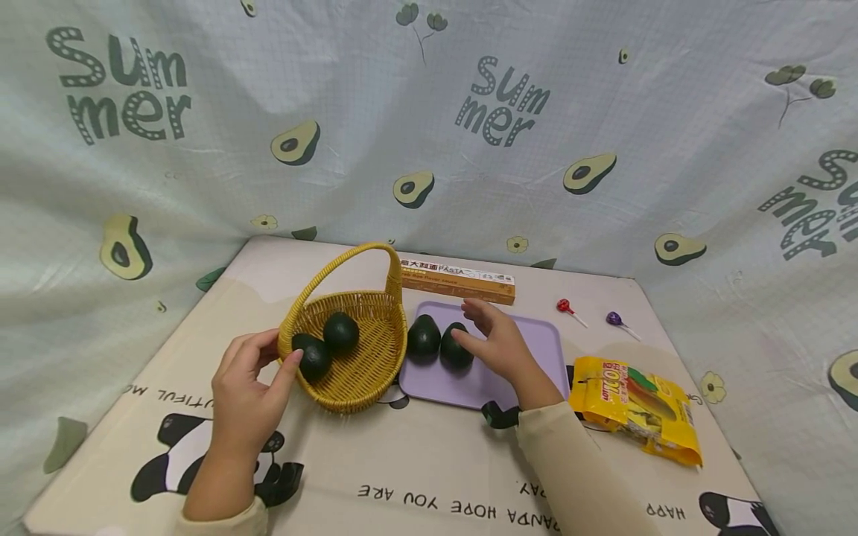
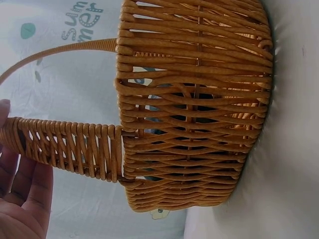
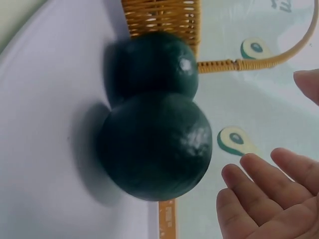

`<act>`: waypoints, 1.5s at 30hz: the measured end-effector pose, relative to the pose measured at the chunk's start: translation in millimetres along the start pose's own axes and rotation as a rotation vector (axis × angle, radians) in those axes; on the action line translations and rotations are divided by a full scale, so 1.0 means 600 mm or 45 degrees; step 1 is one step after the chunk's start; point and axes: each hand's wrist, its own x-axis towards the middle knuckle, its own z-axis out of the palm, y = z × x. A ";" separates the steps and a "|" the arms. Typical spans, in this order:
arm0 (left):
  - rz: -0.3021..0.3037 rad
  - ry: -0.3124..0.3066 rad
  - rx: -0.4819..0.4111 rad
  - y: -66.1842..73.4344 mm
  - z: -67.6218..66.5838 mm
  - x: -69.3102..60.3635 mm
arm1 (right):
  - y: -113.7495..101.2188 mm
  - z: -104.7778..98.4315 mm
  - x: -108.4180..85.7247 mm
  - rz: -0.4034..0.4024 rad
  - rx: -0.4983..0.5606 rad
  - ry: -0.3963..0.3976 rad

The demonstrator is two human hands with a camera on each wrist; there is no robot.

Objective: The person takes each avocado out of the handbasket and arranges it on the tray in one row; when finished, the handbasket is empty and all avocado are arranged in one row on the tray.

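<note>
A yellow wicker basket (image 1: 375, 365) stands on the left of the table with two dark green avocados (image 1: 341, 333) inside. My left hand (image 1: 248, 391) grips the lower part of its handle (image 2: 70, 149), fingers on one side and thumb on the other. To the basket's right, two more avocados (image 3: 157, 147) lie side by side on a lilac tray (image 1: 429, 391). Over the tray, my right hand (image 1: 499, 346) is held beside the nearer avocado, its fingers spread and apart from it in the right wrist view. Nothing is in that hand.
Behind the tray lies a long pasta box (image 1: 459, 281). A red lollipop (image 1: 565, 306) and a purple lollipop (image 1: 614, 318) lie at the back right. A yellow candy bag (image 1: 637, 408) sits right of the tray. Patterned curtain cloth (image 1: 429, 112) encloses the table.
</note>
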 end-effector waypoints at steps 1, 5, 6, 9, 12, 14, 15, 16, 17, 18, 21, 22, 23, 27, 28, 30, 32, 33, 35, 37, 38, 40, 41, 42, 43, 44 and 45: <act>0.002 -0.001 0.003 -0.001 0.000 0.000 | -0.002 0.000 0.000 -0.003 0.007 -0.001; -0.002 -0.010 -0.004 -0.002 0.000 0.000 | -0.014 0.002 0.001 -0.032 0.033 -0.015; -0.003 -0.012 -0.006 -0.002 -0.001 0.000 | -0.018 0.002 0.001 -0.041 0.036 -0.017; 0.001 -0.004 -0.013 -0.001 -0.001 0.000 | -0.030 0.003 0.002 -0.075 0.047 -0.021; 0.009 0.012 -0.020 0.000 -0.001 -0.001 | -0.043 0.004 0.002 -0.108 0.050 -0.024; 0.013 0.022 -0.023 0.000 -0.001 -0.002 | -0.051 0.006 0.003 -0.120 0.051 -0.035; 0.013 0.023 -0.022 0.000 -0.001 -0.002 | -0.054 0.008 0.003 -0.123 0.051 -0.044; 0.014 0.024 -0.023 -0.001 -0.001 -0.002 | -0.057 0.010 0.003 -0.125 0.047 -0.052; 0.015 0.025 -0.024 -0.001 -0.001 -0.002 | -0.060 0.011 0.003 -0.125 0.041 -0.062; 0.017 0.025 -0.025 -0.001 -0.002 -0.002 | -0.063 0.013 0.004 -0.125 0.031 -0.071; 0.019 0.025 -0.026 -0.002 -0.003 -0.001 | -0.069 0.017 0.004 -0.124 0.016 -0.091; 0.019 0.024 -0.026 -0.003 -0.003 0.000 | -0.071 0.018 0.004 -0.125 0.012 -0.096; 0.019 0.024 -0.028 -0.003 -0.003 0.000 | -0.072 0.019 0.004 -0.125 0.010 -0.100; 0.020 0.023 -0.036 -0.004 -0.004 0.000 | -0.076 0.024 0.004 -0.125 0.001 -0.124; 0.023 0.023 -0.039 -0.005 -0.004 0.000 | -0.077 0.026 0.005 -0.126 -0.005 -0.129; 0.031 0.024 -0.041 -0.006 -0.005 0.000 | -0.079 0.029 0.005 -0.137 -0.004 -0.138; 0.041 0.027 -0.045 -0.007 -0.004 0.000 | -0.081 0.032 0.007 -0.149 0.000 -0.146; 0.046 0.027 -0.047 -0.007 -0.004 0.000 | -0.082 0.033 0.007 -0.156 0.002 -0.151; 0.050 0.025 -0.048 -0.008 -0.004 0.000 | -0.083 0.036 0.009 -0.163 0.011 -0.162; 0.045 0.019 -0.046 -0.009 -0.003 0.000 | -0.083 0.039 0.010 -0.161 0.013 -0.172; 0.039 0.014 -0.044 -0.009 -0.002 -0.001 | -0.083 0.041 0.010 -0.164 0.014 -0.179; 0.025 0.004 -0.037 -0.008 -0.002 -0.001 | -0.083 0.044 0.010 -0.166 0.022 -0.192; 0.020 -0.001 -0.034 -0.008 -0.001 -0.001 | -0.083 0.046 0.010 -0.171 0.024 -0.198; 0.016 -0.003 -0.032 -0.008 -0.001 -0.002 | -0.084 0.047 0.011 -0.180 0.024 -0.203; 0.014 -0.005 -0.032 -0.008 -0.001 -0.002 | -0.085 0.049 0.012 -0.190 0.019 -0.209; 0.013 -0.006 -0.031 -0.008 -0.001 -0.002 | -0.086 0.051 0.013 -0.198 0.011 -0.214; 0.012 -0.007 -0.031 -0.008 0.000 -0.001 | -0.088 0.054 0.014 -0.203 0.003 -0.219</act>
